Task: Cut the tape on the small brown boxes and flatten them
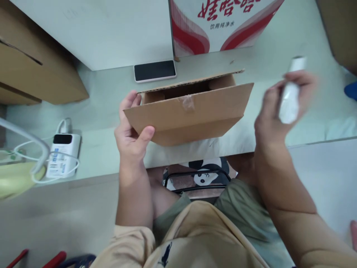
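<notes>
A small brown cardboard box (189,126) is tilted up off the table, its flaps partly raised and a strip of clear tape (187,102) stuck to the near flap. My left hand (132,130) grips its left side, thumb on the near face and fingers behind the edge. Through the gap between the flaps the inside looks dark; its contents are hidden. Out to the right of the box, my right hand (279,100) is closed around a slim white object (290,100) with a dark tip. Motion blurs it, so its kind is unclear.
A phone (155,70) lies behind the box, before a white panel (111,29) and a red-and-white carton (223,26). At left, a white power bank (63,155) with cables sits near large cardboard boxes (41,63). A panda-print item (203,176) shows below the table edge.
</notes>
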